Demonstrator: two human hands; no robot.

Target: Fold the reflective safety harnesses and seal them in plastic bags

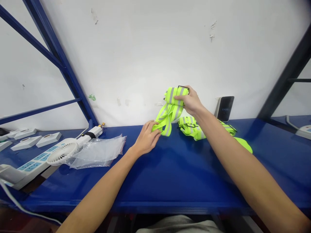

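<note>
A neon yellow reflective strap [178, 94] with grey stripes and a black buckle is held up above the blue table, partly rolled. My right hand [193, 102] grips the rolled upper part, thumb across its front. From the roll, loose loops hang down to the left. My left hand [147, 137] has its fingers closed on the lower loops, just over the table. More yellow reflective straps [191, 127] lie in a pile behind my right forearm, which hides part of them.
On the blue table [170, 174], clear plastic bags [99, 152] lie left of my left hand, beside a small white fan [62, 152] and a power strip [34, 164]. A phone-like device [225, 109] leans against the white wall. Blue frame posts [65, 69] rise at left.
</note>
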